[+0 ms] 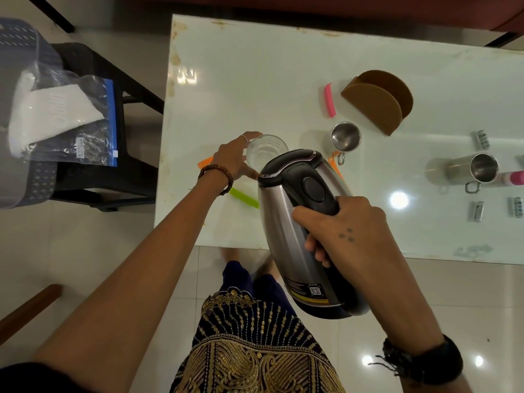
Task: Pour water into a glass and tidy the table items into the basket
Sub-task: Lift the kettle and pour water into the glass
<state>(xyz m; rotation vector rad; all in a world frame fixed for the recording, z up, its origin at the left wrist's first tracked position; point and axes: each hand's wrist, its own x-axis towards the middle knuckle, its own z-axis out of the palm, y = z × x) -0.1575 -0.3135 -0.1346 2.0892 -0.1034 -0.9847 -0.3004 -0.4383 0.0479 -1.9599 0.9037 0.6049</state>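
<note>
My right hand (344, 225) grips the black handle of a steel electric kettle (297, 222), which is tilted with its spout over a clear glass (265, 150). My left hand (234, 158) is wrapped around the left side of that glass, which stands on the white table (255, 80). The kettle's lid hides the glass's near rim, and no stream of water is visible. A dark blue basket (19, 109) stands at the far left on a black stool, with a clear plastic bag (62, 117) lying over it.
On the table lie a pink clip (329, 99), a green clip (243, 197), orange clips (204, 162), a brown holder (378, 102), a small steel cup (345, 136), a larger steel mug (465, 171), several small batteries (482, 140) and a pink bottle (514, 178) at the right edge.
</note>
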